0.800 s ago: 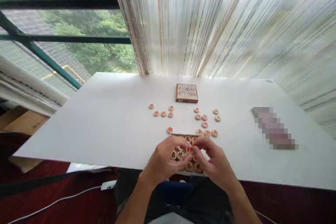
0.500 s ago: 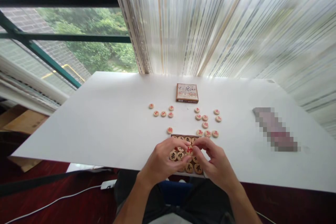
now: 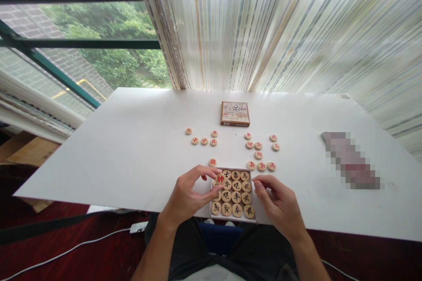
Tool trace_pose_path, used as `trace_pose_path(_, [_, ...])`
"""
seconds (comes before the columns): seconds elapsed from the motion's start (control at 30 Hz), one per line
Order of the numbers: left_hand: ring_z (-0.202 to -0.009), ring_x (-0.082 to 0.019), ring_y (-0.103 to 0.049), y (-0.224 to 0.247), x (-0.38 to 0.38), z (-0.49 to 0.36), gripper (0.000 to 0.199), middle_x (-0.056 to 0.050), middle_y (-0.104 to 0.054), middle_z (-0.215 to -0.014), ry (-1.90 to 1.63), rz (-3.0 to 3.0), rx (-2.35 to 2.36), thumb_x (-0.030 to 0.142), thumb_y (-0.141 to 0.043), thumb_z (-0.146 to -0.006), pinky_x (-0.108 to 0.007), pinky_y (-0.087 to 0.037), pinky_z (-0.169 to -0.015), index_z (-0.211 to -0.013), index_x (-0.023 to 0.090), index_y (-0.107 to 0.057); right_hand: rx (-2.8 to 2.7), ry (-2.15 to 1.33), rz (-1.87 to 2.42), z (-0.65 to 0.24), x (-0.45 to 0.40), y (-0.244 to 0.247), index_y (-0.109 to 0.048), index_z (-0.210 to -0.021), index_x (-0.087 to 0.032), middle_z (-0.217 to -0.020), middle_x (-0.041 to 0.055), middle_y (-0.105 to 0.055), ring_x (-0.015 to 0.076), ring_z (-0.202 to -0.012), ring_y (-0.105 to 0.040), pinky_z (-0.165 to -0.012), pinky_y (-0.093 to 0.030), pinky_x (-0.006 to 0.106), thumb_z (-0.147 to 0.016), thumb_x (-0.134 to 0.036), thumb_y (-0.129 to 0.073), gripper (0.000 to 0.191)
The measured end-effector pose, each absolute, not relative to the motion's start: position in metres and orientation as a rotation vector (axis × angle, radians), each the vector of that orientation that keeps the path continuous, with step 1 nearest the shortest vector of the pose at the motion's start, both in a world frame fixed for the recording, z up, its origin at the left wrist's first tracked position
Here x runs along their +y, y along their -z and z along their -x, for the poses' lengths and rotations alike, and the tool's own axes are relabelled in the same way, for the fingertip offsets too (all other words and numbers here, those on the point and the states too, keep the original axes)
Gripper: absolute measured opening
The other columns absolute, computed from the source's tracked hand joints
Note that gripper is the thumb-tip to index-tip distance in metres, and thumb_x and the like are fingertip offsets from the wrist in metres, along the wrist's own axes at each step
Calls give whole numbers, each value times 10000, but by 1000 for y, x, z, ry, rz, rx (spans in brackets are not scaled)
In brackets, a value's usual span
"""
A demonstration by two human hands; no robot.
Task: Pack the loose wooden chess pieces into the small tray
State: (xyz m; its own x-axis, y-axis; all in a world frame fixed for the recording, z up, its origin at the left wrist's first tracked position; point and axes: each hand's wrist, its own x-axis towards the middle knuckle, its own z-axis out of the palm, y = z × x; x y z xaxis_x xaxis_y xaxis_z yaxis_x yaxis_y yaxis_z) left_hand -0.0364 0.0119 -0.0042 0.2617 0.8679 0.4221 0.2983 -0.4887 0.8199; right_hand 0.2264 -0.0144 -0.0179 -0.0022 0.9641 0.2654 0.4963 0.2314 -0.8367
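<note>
The left hand (image 3: 187, 197) pinches a round, pale wooden disc with a red character (image 3: 220, 179) between thumb and fingertips, its lettered face turned up, above the left part of a shallow, square, white-walled box (image 3: 238, 219). The right hand (image 3: 278, 204) holds nothing visible: its fingers curl loosely, thumb and forefinger slightly parted, just beside the box's right wall; whether they touch it, I cannot tell. Inside the box lie rows of round wooden discs with black characters (image 3: 236, 197), one partly hidden beneath the raised disc. Beyond the box, more round wooden discs with red characters (image 3: 258, 155) are scattered in two loose groups, left and right, with one (image 3: 212, 162) near the box's far left corner. Behind them lies a flat, brown-edged box with a printed cover (image 3: 235, 113). All rest on a white, smooth-topped table (image 3: 132, 153), where a pixelated, pinkish oblong object (image 3: 351, 158) lies well to the right. Striped, sheer curtains (image 3: 224, 30) hang past the far edge, beside a green-framed window (image 3: 108, 44).
</note>
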Motion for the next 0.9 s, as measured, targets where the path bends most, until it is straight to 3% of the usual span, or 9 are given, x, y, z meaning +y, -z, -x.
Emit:
trace_pose_path(0.6, [-1075, -180, -721, 5, 13, 32, 248, -53, -754, -1108, -1191, -1917, 1031, 126, -769, -873, -320, -561, -998, -1068, 229, -654, -1591, -730, 1427, -225, -13, 19, -735, -957, -219, -823, 15, -760, 157, -691, -703, -636, -546, 236, -993, -385, -623, 203])
trace_pose_path(0.9, [-1047, -191, -712, 4, 13, 30, 268, -69, -749, -1099, -1197, -1945, 1021, 101, -735, -877, -317, -591, -910, -1111, 223, -692, -1571, -746, 1433, -222, -14, 15, -736, -949, -213, -820, 32, -760, 177, -693, -704, -647, -555, 260, -992, -405, -619, 230])
